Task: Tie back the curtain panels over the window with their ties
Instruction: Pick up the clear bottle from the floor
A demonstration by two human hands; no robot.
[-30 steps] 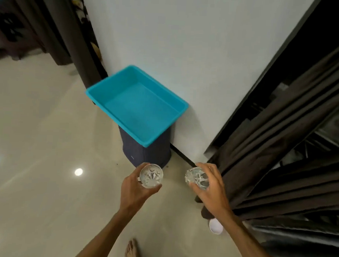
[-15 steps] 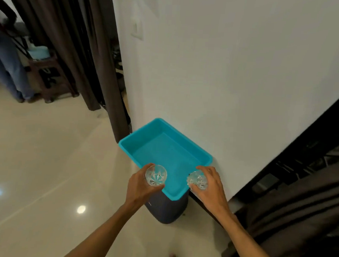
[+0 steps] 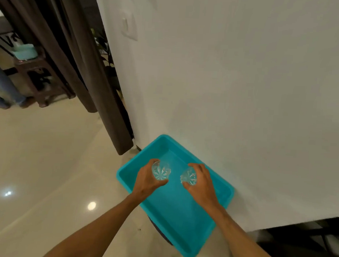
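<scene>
My left hand (image 3: 147,181) grips a clear cut-glass tumbler (image 3: 160,170) over a turquoise plastic tray (image 3: 171,214). My right hand (image 3: 201,183) grips a second clear cut-glass tumbler (image 3: 188,178) beside it, also above the tray's floor. The tray sits on a dark blue stand against a white wall. A dark brown curtain panel (image 3: 74,49) hangs loose at the wall's left corner, reaching down to the floor near the tray's far end. No curtain tie shows.
A glossy cream floor (image 3: 33,169) spreads to the left. A dark wooden stool (image 3: 39,74) with a pale green box stands far left, next to a person's jeans-clad legs (image 3: 0,86). A wall switch (image 3: 129,26) sits on the white wall. A dark window frame (image 3: 306,244) shows lower right.
The view swung up and left, away from the right-hand curtain. Both hands carried the tumblers forward from the tray's near rim to over its inside.
</scene>
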